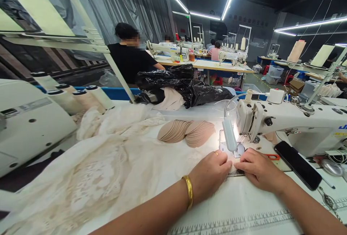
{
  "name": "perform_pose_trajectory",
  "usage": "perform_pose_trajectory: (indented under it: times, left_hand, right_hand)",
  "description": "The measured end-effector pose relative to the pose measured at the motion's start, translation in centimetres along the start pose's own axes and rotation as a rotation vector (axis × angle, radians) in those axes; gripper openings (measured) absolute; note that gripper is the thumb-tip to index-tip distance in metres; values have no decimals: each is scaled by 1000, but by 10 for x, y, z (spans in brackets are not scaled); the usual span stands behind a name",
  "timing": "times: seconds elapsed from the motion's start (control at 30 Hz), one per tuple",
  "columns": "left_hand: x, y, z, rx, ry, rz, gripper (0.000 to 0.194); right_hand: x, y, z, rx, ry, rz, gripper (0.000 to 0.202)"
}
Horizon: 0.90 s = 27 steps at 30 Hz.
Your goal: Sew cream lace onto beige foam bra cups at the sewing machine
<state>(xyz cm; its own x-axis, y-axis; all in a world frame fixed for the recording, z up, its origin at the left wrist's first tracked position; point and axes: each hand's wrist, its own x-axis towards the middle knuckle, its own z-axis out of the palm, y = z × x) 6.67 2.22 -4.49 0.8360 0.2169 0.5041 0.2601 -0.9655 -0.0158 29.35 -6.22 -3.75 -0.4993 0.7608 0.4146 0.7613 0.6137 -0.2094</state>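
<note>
A white sewing machine stands at the right, its small lamp lit beside the needle area. Just in front of the needle plate is my left hand, its fingers curled together; what they grip is too small to name. My right hand faces it, fingers bent and pressed together at the plate's front edge, their contents hidden. Left of the machine lie two fanned stacks of beige pads. White lace fabric spreads over the left of the table.
A black phone lies right of my right hand, near an orange-red tool. A printed ruler runs along the front. Thread cones and a black plastic bag are behind. A person in black sits beyond the table.
</note>
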Motion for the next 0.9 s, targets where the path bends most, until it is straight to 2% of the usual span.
perform_pose_trajectory:
  times: [0.23,0.37,0.53,0.9]
  left_hand:
    - [4,3,-2,-57,-38,22,27]
    - [7,5,-4,-57,6,57,32]
    - [6,5,-3,-107,22,-8,30]
    - [23,-26,7,-178,-66,81,21]
  right_hand:
    - [0,-2,-2,-2,-4,12,35]
    - [1,-2,-1,-3,-3,24,35]
    - [1,-2,2,-5,-27,62,30]
    - [-3,9,13,-84,4,135,27]
